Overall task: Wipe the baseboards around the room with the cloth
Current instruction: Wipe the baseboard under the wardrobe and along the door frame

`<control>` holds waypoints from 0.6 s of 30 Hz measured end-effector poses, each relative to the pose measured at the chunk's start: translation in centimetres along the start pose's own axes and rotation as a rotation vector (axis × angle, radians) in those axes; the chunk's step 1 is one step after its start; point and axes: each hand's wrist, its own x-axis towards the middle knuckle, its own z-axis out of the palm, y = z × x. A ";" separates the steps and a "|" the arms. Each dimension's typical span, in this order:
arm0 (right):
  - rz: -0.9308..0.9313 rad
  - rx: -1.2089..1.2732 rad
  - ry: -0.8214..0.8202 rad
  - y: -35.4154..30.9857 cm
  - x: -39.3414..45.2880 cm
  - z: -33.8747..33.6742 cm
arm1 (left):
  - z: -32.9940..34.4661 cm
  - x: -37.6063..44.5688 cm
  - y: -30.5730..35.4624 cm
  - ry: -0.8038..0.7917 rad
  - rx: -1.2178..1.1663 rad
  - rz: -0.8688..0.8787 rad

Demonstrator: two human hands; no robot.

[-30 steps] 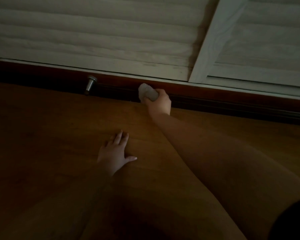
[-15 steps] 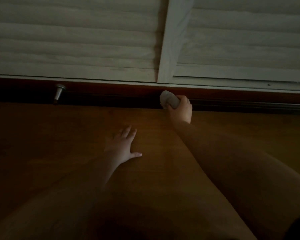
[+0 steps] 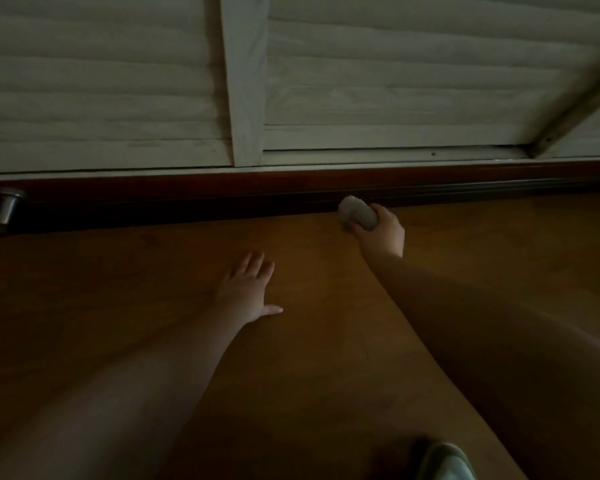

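I held the cloth bunched in my curled right hand against the baseboard, whose long axis ran left-right past that hand, while my left hand lay flat and empty, farther from the baseboard.

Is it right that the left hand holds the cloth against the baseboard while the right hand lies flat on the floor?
No, the hands are swapped. The head view shows the right hand holding the cloth against the baseboard, while the left hand lies flat on the floor.
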 end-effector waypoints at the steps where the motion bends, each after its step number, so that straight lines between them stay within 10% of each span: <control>1: 0.012 -0.011 0.004 0.9 -0.3 -0.1 | 0.2 0.0 0.2 -0.023 -0.011 -0.004; 18: -0.229 -0.140 -0.396 -3.0 3.6 -2.6 | -0.4 -0.9 -0.9 -0.054 0.064 0.048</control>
